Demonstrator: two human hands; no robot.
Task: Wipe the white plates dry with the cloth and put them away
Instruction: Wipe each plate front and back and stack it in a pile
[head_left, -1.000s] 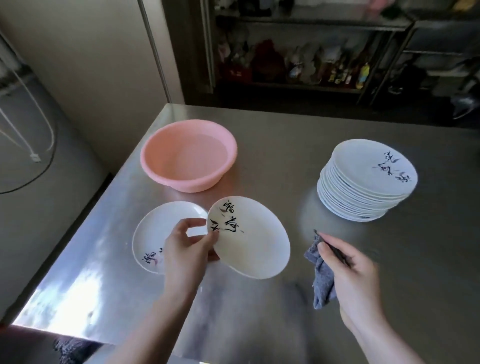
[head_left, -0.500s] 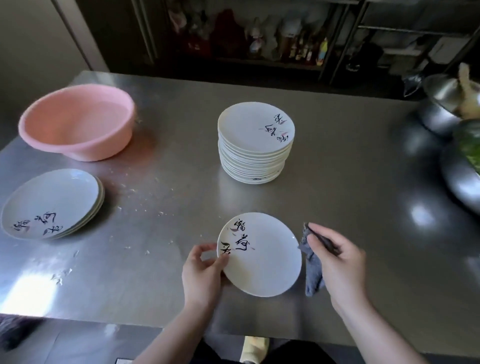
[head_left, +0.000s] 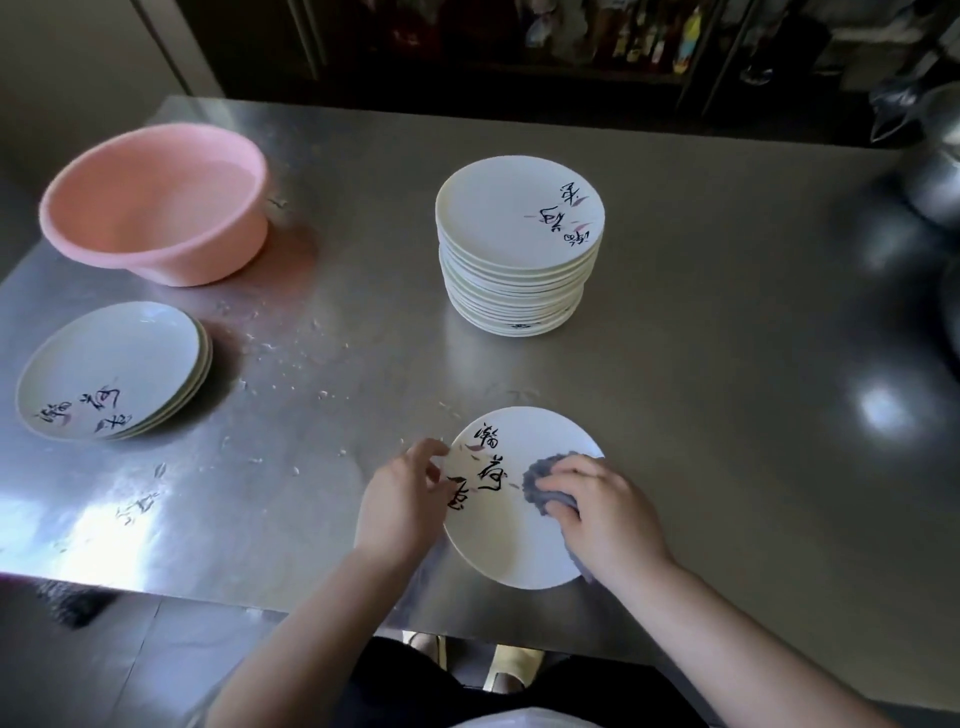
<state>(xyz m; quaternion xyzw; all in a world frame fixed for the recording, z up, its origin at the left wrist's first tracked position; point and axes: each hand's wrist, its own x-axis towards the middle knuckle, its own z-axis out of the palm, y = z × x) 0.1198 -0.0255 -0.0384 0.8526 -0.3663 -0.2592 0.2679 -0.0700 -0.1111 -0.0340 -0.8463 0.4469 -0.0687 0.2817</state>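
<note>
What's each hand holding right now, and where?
Left hand pinches the plate by its left rim. Right hand grips the bunched grey cloth, pressing it onto the plate.

Open steel on our right, crowded on our left

Between the tall plate stack (head_left: 519, 244) at centre far and the metal pots (head_left: 935, 176) at the right edge we see bare table (head_left: 727, 364) to pass over; to the left the pink basin (head_left: 156, 208) and low plate pile (head_left: 111, 371) leave a wet-flecked lane between them and the stack
</note>
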